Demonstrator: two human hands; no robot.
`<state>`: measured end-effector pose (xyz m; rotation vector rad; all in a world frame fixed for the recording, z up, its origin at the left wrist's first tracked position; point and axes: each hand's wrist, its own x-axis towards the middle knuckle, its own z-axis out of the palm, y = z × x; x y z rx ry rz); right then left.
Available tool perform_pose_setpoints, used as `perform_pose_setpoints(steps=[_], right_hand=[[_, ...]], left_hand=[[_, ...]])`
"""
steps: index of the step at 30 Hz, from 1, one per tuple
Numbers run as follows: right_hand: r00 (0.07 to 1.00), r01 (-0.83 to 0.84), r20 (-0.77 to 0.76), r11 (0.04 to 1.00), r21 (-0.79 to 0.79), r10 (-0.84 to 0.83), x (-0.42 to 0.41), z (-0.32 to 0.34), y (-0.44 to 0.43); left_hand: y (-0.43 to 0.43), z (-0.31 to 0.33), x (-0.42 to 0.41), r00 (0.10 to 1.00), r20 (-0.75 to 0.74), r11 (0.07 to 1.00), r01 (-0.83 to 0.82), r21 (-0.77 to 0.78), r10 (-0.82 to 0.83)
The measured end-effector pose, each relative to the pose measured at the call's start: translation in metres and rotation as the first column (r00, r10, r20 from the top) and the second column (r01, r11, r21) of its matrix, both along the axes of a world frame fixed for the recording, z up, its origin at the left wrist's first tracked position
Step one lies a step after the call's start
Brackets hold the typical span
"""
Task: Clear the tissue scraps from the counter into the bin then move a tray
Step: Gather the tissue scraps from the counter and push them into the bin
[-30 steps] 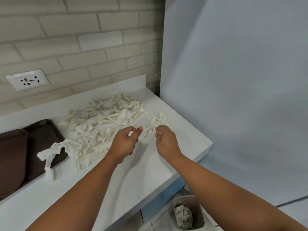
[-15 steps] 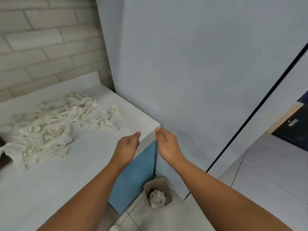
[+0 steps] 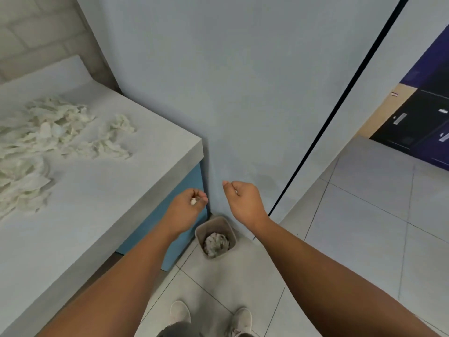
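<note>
My left hand (image 3: 188, 210) hangs past the counter's right corner, above the bin, its fingers pinching a small white tissue scrap (image 3: 193, 201). My right hand (image 3: 243, 201) is beside it with fingers curled; a tiny white fleck shows at its fingertips, and I cannot tell whether it holds a scrap. The small grey bin (image 3: 224, 226) stands on the floor against the wall, below both hands, with crumpled tissue (image 3: 215, 243) inside. A heap of torn tissue scraps (image 3: 43, 139) lies on the white counter (image 3: 97, 203) at the left. The tray is out of view.
A pale blue wall (image 3: 243, 93) rises right behind the bin, with a dark vertical strip (image 3: 340, 105). The counter's blue side panel (image 3: 184, 190) sits left of the bin. Grey floor tiles (image 3: 364, 227) spread right; my shoes (image 3: 179, 313) show at the bottom.
The view has swung right and down, away from the counter. Both hands moved off the counter corner to hang above the bin. The tray and socket have left the view.
</note>
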<state>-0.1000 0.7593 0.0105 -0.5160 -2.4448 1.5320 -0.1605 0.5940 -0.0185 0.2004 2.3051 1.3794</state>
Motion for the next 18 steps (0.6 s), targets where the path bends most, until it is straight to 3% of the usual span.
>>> perform_pose_setpoints(steps=[8,16,18], right_hand=[[0.973,0.094,0.216,0.995,-0.04,-0.084,-0.005,-0.092,0.002],[0.912,0.121,0.402,0.99,-0.073,-0.082,-0.002,-0.236,0.0],[0.899,0.149,0.43,0.982,-0.114,-0.087,0.0,-0.274,0.003]], left_hand=[[0.006,-0.084,-0.014,0.983,0.181,0.998,0.024,-0.06,-0.013],[0.021,-0.245,-0.027,0.984,0.149,0.974,0.121,-0.191,-0.094],[0.025,-0.288,-0.026,0.977,0.209,0.976,0.093,-0.197,-0.051]])
